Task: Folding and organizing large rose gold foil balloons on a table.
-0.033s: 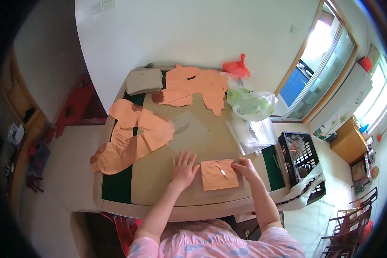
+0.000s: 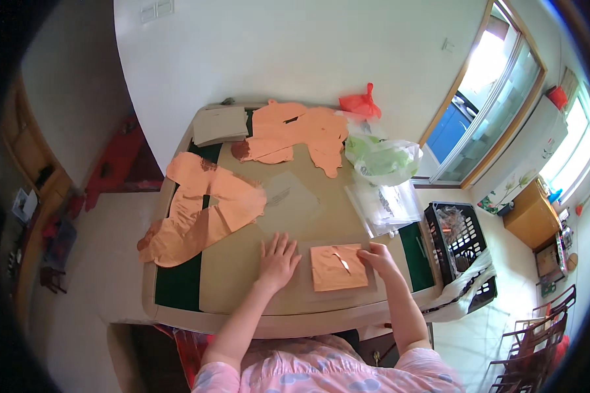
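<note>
Square (image 2: 328, 278): peach-orange, thin, shiny and folded; in the head view it lies flat on the smooth tan sheet (image 2: 239, 268), near the front edge of the cream-rimmed table (image 2: 288, 324).
Right hand (image 2: 381, 260): thumb and fingertips seem to pinch the top right corner. A hard tug might crease it; a weak pinch might let it slip.
Left hand (image 2: 278, 270): flat, fingers spread, beside the square but apart. With nothing holding that side, the folds could pop open.
Pale mark: a slit or just shine? I can't tell.
Undersides: both palms hide what is beneath.
</note>
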`<state>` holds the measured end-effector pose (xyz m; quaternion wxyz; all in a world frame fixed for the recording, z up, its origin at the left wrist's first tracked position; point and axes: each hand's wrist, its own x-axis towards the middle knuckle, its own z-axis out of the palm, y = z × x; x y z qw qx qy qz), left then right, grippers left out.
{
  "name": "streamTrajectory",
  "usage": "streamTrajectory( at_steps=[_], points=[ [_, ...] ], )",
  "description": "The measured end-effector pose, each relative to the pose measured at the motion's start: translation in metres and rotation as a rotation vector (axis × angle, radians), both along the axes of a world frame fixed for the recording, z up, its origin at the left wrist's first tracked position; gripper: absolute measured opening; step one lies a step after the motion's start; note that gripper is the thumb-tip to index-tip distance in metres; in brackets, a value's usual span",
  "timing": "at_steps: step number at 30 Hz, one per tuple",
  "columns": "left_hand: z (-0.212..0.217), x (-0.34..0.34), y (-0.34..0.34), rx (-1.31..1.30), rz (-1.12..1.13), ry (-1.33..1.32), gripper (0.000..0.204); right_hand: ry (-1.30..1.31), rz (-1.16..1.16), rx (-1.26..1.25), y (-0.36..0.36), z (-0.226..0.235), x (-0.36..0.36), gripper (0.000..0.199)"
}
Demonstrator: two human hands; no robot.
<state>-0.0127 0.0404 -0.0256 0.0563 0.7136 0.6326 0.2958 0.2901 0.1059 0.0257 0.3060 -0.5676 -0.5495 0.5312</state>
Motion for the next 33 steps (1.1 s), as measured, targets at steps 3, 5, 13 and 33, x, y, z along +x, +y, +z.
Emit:
streamTrajectory(
  at_steps=[3,5,13,33],
  points=[
    [0.011,-0.002,-0.027,-0.024,-0.112,0.173,0.044,0.032,-0.05,-0.006,-0.01,0.0,0.039,0.012],
    [0.019,-0.004,-0.046,-0.004,-0.146,0.199,0.038,0.032,-0.077,-0.02,-0.019,0.001,0.048,0.011],
    [0.044,0.015,0.013,-0.039,-0.134,0.162,0.017,-0.007,-0.08,-0.072,-0.028,0.008,0.05,0.011],
    [0.043,0.032,0.023,0.065,-0.1,0.207,0.009,-0.034,0.027,0.015,-0.027,-0.02,-0.058,0.091]
  ],
)
